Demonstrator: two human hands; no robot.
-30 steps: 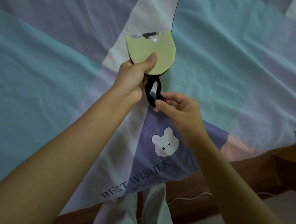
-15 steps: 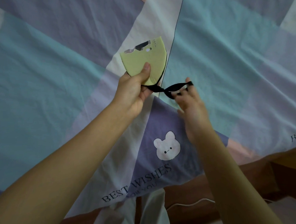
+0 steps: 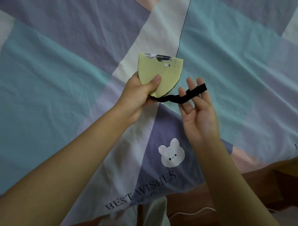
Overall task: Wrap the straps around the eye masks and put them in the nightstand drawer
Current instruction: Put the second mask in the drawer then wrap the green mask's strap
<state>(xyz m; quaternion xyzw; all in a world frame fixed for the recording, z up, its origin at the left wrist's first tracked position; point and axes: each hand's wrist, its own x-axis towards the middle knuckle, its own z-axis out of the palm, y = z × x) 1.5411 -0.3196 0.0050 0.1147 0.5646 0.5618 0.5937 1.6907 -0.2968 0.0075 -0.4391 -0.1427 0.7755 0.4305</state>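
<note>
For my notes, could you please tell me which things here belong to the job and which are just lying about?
Job:
mask, gripped by left hand
strap, looped over right hand

Lying about:
sheet
white cable

Dim, soft, even light with a cool bluish cast falls over the bed sheet (image 3: 63,84); shadows are faint. No glare. The picture is slightly soft and grainy, and the forearms stretch wide toward the lower corners.
</note>
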